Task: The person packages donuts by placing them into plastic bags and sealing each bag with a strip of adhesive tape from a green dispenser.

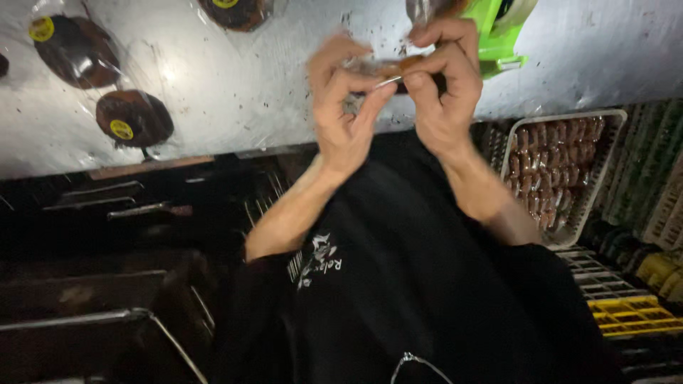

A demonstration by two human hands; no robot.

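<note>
I note both hands raised over the near edge of the grey worktop (235, 99). The small clear-wrapped brown piece (380, 69) lies crosswise between them, left hand (345, 107) and right hand (441, 82) each pinching one end, equally near; blur hides detail.

Bare patches of the pale, speckled metal table (235, 99) lie open between the wrapped things on it. To the left, three dark round cakes in clear plastic wrap with yellow stickers (134, 118) sit well apart, with passable gaps among them. Straight ahead, the left hand (345, 107) and right hand (441, 78) crowd together, and the bright green plastic device (498, 35) just behind blocks the far side. The white plastic tray of brown pieces (562, 178) fills the right edge.
</note>
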